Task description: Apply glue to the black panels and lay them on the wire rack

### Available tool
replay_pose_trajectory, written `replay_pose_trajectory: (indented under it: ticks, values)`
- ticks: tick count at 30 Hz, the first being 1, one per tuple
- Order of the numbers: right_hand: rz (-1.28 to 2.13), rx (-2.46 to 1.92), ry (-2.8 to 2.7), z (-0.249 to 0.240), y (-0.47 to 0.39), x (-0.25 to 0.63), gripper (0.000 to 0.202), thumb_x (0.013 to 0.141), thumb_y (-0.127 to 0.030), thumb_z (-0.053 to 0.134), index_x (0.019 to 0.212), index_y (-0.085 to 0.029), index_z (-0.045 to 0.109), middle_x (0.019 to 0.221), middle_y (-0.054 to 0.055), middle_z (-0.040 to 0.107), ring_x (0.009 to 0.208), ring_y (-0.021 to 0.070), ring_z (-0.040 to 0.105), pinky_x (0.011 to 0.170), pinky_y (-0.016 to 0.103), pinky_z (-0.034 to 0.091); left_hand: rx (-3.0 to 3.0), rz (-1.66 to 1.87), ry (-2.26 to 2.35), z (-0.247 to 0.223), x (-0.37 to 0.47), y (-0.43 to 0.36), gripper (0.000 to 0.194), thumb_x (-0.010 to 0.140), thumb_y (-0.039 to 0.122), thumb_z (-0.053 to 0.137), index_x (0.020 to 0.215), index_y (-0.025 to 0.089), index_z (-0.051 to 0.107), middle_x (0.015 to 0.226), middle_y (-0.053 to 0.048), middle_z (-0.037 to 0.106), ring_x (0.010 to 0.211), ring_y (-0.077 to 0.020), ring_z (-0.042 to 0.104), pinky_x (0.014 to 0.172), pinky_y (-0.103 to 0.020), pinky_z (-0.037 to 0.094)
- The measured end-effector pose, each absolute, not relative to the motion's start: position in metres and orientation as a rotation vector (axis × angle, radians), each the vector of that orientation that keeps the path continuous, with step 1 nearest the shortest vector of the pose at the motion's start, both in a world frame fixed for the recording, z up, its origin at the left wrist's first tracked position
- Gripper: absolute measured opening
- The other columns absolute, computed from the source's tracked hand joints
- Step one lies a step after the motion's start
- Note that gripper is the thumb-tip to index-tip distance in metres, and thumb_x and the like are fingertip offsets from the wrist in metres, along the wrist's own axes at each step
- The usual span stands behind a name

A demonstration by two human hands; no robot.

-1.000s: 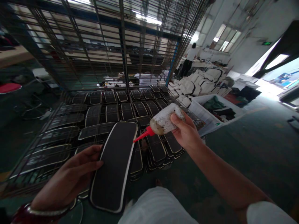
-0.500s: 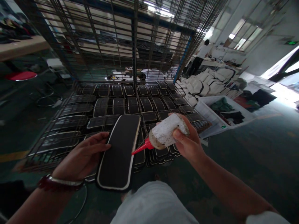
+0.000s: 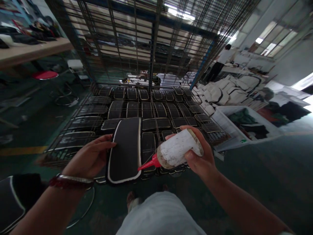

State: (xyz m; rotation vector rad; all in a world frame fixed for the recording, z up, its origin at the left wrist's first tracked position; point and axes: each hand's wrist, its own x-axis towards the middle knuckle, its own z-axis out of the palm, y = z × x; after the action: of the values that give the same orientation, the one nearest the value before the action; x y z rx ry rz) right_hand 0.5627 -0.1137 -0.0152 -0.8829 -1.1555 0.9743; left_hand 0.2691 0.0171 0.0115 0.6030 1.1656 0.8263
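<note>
1. At far left, a table (image 3: 52, 49) with mixed goods on top; next, a red stool (image 3: 45, 75) and a white chair (image 3: 75, 64) on the green floor (image 3: 256, 189).
2. In the middle, a wire rack (image 3: 153, 49) with rows of dark pads (image 3: 146, 109), pale-edged, along the bottom.
3. Farther right, a heap of white pieces (image 3: 227, 91), a person (image 3: 223, 58) standing beyond, and a white tub (image 3: 226, 130) of dark and green cloth.
4. Gripped at the left edge between thumb and fingers of the left hand (image 3: 89, 156): a dark panel (image 3: 126, 147), in front of the near pads, with a white line (image 3: 139, 140) round the rim.
5. Wrapped in the closed fingers of the right hand (image 3: 202, 158): a white bottle (image 3: 179, 148), red nozzle (image 3: 149, 163) pointing left and down to the panel's lower right corner; touching or just above, cannot tell.
6. Compared with one second ago: more table in view, panel less slanted, nozzle tip much lower along the right edge.
7. Below the panel, floor and white clothing (image 3: 160, 215); between panel and bottle, a narrow gap bridged by the nozzle; right of the right forearm, a wide stretch of floor.
</note>
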Motion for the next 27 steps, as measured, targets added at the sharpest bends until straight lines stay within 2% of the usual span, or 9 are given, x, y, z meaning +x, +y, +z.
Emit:
replay_pose_trajectory:
  ticks: [5, 8, 10, 12, 17, 24, 27]
  values:
    - [0.921, -0.866, -1.082, -0.013, -0.101, 0.558, 0.060, 0.096, -0.050, 0.086, 0.147, -0.033, 0.059, 0.131, 0.014, 0.076, 0.125, 0.0413, 0.074, 0.095, 0.058, 0.066, 0.375, 0.965, 1.204, 0.018, 0.269, 0.014, 0.036, 0.092, -0.017, 0.050, 0.086, 0.013, 0.069, 0.065, -0.001, 0.077, 0.048, -0.0127, 0.074, 0.050, -0.016, 0.063]
    - [0.852, -0.838, -1.028, -0.009, -0.093, 0.554, 0.057, 0.094, -0.050, 0.090, 0.141, -0.033, 0.062, 0.128, 0.013, 0.077, 0.126, 0.0409, 0.073, 0.093, 0.057, 0.067, 0.151, 1.037, 1.231, 0.021, 0.271, 0.011, 0.038, 0.094, -0.018, 0.048, 0.080, 0.013, 0.065, 0.059, 0.001, 0.072, 0.039, -0.0065, 0.066, 0.043, -0.006, 0.052]
    - [0.814, -0.811, -1.001, -0.008, -0.089, 0.551, 0.055, 0.095, -0.047, 0.090, 0.140, -0.033, 0.062, 0.125, 0.013, 0.078, 0.125, 0.0399, 0.074, 0.094, 0.056, 0.067, 0.084, 1.058, 1.229, 0.020, 0.272, 0.009, 0.040, 0.095, -0.019, 0.047, 0.078, 0.014, 0.062, 0.056, 0.003, 0.068, 0.034, -0.0042, 0.060, 0.040, -0.004, 0.047]
    - [0.786, -0.796, -0.989, -0.010, -0.088, 0.549, 0.052, 0.096, -0.045, 0.089, 0.139, -0.034, 0.062, 0.125, 0.012, 0.078, 0.124, 0.0394, 0.075, 0.095, 0.056, 0.067, 0.076, 1.072, 1.214, 0.017, 0.273, 0.006, 0.041, 0.093, -0.019, 0.046, 0.078, 0.015, 0.062, 0.054, 0.004, 0.066, 0.035, -0.0049, 0.061, 0.043, -0.005, 0.051]
    - [0.768, -0.807, -1.001, -0.024, -0.093, 0.546, 0.055, 0.099, -0.045, 0.086, 0.146, -0.036, 0.059, 0.135, 0.012, 0.075, 0.129, 0.0408, 0.071, 0.103, 0.061, 0.063, 0.042, 1.126, 1.196, 0.008, 0.278, 0.001, 0.037, 0.091, -0.017, 0.050, 0.085, 0.017, 0.063, 0.064, 0.003, 0.072, 0.048, -0.0081, 0.072, 0.053, -0.009, 0.061]
    - [0.930, -0.758, -1.027, -0.040, -0.106, 0.540, 0.057, 0.103, -0.042, 0.081, 0.154, -0.034, 0.056, 0.142, 0.013, 0.073, 0.130, 0.0380, 0.072, 0.098, 0.053, 0.065, 0.074, 1.160, 1.201, 0.013, 0.283, -0.003, 0.038, 0.087, -0.020, 0.051, 0.079, 0.016, 0.060, 0.061, 0.004, 0.067, 0.038, -0.0038, 0.061, 0.042, -0.004, 0.048]
    - [0.989, -0.744, -1.001, -0.030, -0.104, 0.541, 0.055, 0.100, -0.045, 0.085, 0.148, -0.032, 0.061, 0.134, 0.013, 0.077, 0.124, 0.0374, 0.075, 0.098, 0.052, 0.066, 0.122, 1.182, 1.192, 0.010, 0.284, -0.004, 0.038, 0.090, -0.017, 0.047, 0.079, 0.015, 0.063, 0.063, 0.001, 0.071, 0.041, -0.0066, 0.065, 0.043, -0.008, 0.052]
